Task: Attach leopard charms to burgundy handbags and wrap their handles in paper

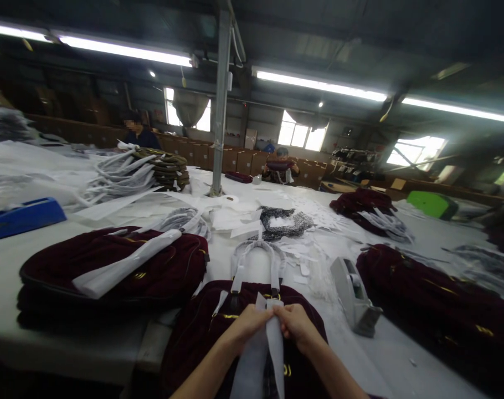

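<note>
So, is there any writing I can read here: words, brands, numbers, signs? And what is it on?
No text can be read for certain.
Gold emblem on the front bag: too blurred to read.
Similar gold marks on the left bag and right bag: also too blurred.
Pale patches on the cardboard boxes at the back: too small to tell whether they carry print.

- The middle bag (198, 338) lay on the table (343, 360), a strip (276, 346) over it.
- Left of the middle bag lay a bag pile (69, 257), a rolled sheet (129, 263) on top.
- Right of it stood a tape dispenser (354, 299), then another bag (426, 302).
- Well behind it rose a pole (221, 111).
</note>
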A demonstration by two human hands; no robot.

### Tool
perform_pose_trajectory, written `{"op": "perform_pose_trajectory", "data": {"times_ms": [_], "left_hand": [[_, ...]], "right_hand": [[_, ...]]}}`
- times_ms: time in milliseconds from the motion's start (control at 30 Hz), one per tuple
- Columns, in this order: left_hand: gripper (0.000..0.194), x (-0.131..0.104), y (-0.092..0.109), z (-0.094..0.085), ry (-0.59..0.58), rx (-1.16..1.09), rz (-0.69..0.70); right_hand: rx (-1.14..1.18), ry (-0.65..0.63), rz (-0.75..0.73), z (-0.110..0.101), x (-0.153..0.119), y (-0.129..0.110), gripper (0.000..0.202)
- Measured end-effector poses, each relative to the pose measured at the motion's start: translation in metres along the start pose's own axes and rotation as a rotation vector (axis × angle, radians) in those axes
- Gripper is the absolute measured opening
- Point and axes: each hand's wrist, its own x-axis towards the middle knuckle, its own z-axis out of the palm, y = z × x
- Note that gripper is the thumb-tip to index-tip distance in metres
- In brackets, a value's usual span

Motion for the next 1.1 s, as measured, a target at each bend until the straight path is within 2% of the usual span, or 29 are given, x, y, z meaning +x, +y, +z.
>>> {"op": "perform_pose_trajectory", "data": {"times_ms": [100,200,300,400,567,767,900,1100], "left_hand": [[0.04,-0.006,-0.004,0.0,0.092,0.17,0.074],[0.03,-0.013,-0.01,-0.001,0.239,0.348,0.153],[0.019,-0.015,-0.015,-0.004,0.365,0.399,0.175],[0.011,-0.012,-0.015,-0.005,0.443,0.421,0.194],[0.008,-0.006,-0.012,-0.004,0.486,0.428,0.2],[0.023,-0.014,-0.009,0.013,0.543,0.565,0.279],[0.026,-0.013,-0.006,0.021,0.554,0.757,0.225],[0.026,-0.012,-0.005,0.025,0.537,0.817,0.193]], "right_hand": [[-0.035,0.069,-0.024,0.005,0.0,0.005,0.029],[-0.083,0.118,-0.048,0.008,0.001,0.008,0.029],[-0.123,0.147,-0.055,0.008,0.002,0.009,0.03],[-0.146,0.16,-0.06,0.008,0.003,0.01,0.029],[-0.169,0.182,-0.071,0.007,0.005,0.009,0.028],[-0.198,0.229,-0.093,0.006,0.005,0.008,0.026],[-0.241,0.258,-0.11,0.007,0.006,0.01,0.026],[-0.296,0.302,-0.149,0.007,0.01,0.011,0.029]]}}
